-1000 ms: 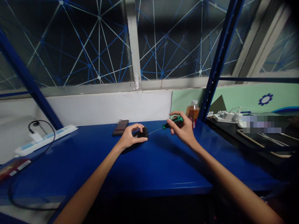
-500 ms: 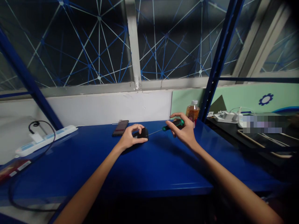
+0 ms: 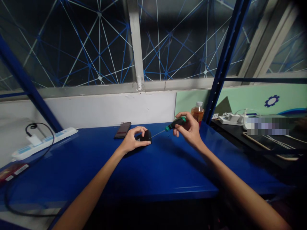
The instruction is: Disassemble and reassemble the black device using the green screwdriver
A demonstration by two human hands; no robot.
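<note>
My left hand [image 3: 130, 141] clamps a small black box-shaped object [image 3: 145, 137], thumb along its near side and curled fingers on its far side. This two-sided grip leaves the right-hand end exposed, presumably for tool access, and should resist twisting. The object sits near the middle of the smooth blue tabletop [image 3: 146, 175]; whether its underside bears fully on the surface, I cannot tell, because my hand and its shadow cover that zone.

My right hand [image 3: 191, 130] is closed on a screwdriver with a green-and-black handle and thin metal shaft [image 3: 176, 124]. The thumb lies on the near side of the handle; the index finger arches over toward its butt end. Such a hold suits rotation with light pressure along the axis. The shaft slopes down leftward, tip at the object's exposed end. Tip engagement is too small to verify.

A flat dark phone [image 3: 122, 130] lies beyond my left hand, and a clear bottle of amber liquid with a white cap [image 3: 198, 111] stands behind my right; both are outside the shaft's line. A long white power strip [image 3: 45, 144] occupies the left side, probably so that its black cable runs around the work instead of across it.
</note>
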